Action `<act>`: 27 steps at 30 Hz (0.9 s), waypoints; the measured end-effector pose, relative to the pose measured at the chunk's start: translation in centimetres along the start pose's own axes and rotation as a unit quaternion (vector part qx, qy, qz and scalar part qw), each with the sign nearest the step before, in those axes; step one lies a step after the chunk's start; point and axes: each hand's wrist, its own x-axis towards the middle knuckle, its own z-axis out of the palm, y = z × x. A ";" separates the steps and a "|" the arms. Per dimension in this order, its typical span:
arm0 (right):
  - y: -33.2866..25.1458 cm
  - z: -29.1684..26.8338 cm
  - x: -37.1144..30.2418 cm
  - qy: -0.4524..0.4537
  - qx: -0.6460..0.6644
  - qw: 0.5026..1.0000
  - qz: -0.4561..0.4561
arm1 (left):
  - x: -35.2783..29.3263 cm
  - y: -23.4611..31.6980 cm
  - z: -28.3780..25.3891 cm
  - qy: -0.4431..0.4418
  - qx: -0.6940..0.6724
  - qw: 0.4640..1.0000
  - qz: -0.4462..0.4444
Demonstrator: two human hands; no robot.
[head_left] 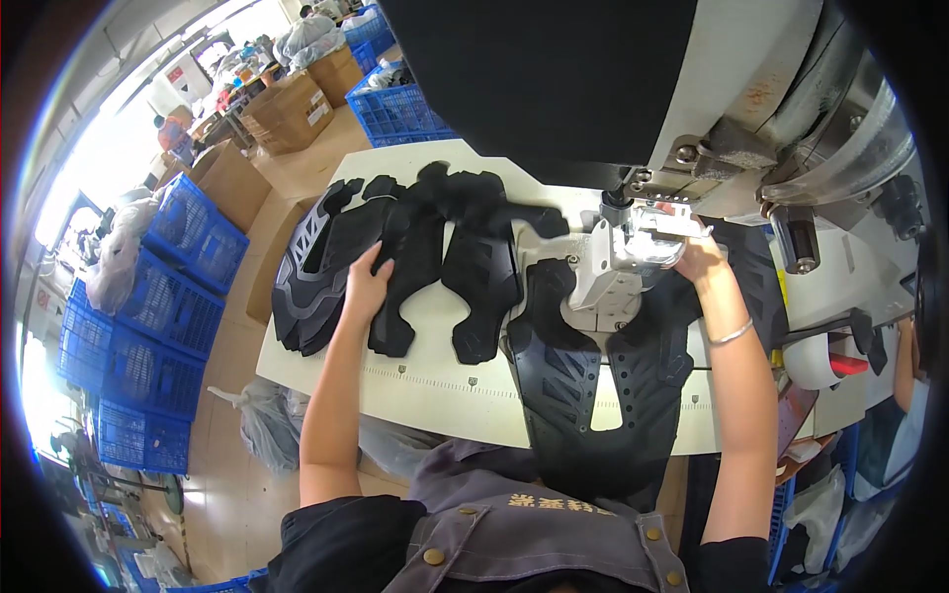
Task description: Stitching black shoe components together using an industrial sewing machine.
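Across the pale worktable, my left hand (368, 284) lies at the edge of a black molded panel (420, 252), thumb and forefinger apart; its other fingers are hard to see. Under that panel's left side sits a stack of similar black pieces (304, 306) with grey trim. Another black molded panel (563, 381), with slots and small holes, lies beneath the sewing machine head (603, 262) and drapes over the near table edge toward my lap. My right hand (700, 259) reaches behind the machine's lit needle area, and its fingers are mostly hidden there.
The machine's dark arm (539, 79) overhangs the far side of the table (445, 390). Metal machine parts (791, 237) project at the right. Blue crates (168, 287) stack up on the left, with cardboard boxes (287, 114) farther back. A plastic bag (265, 425) lies on the floor.
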 end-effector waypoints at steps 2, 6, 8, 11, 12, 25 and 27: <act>-1.1 6.2 -0.8 0.203 -0.124 0.971 0.028 | -0.6 -0.5 -0.2 -0.023 -0.010 1.000 0.011; -2.7 4.9 -6.5 0.204 -0.426 0.881 -0.039 | 0.4 2.3 -0.2 -0.010 0.001 0.997 0.083; -2.3 5.2 -9.9 0.232 -0.457 0.857 -0.052 | 0.5 3.1 -0.9 0.004 0.014 0.995 0.104; -1.6 8.9 -15.1 0.233 -0.666 0.708 0.019 | -0.6 4.5 -2.8 -0.066 0.224 0.972 -0.014; -0.7 9.8 -16.5 0.232 -0.702 0.673 0.024 | -1.6 5.9 -2.9 -0.033 0.293 0.956 -0.005; 2.2 12.2 -19.6 0.335 -0.244 0.908 -0.068 | -15.5 14.5 1.5 -0.375 -0.144 0.905 -0.137; 1.4 13.9 -19.0 0.327 -0.115 0.933 -0.094 | -15.7 14.3 1.2 -0.448 -0.102 0.863 -0.212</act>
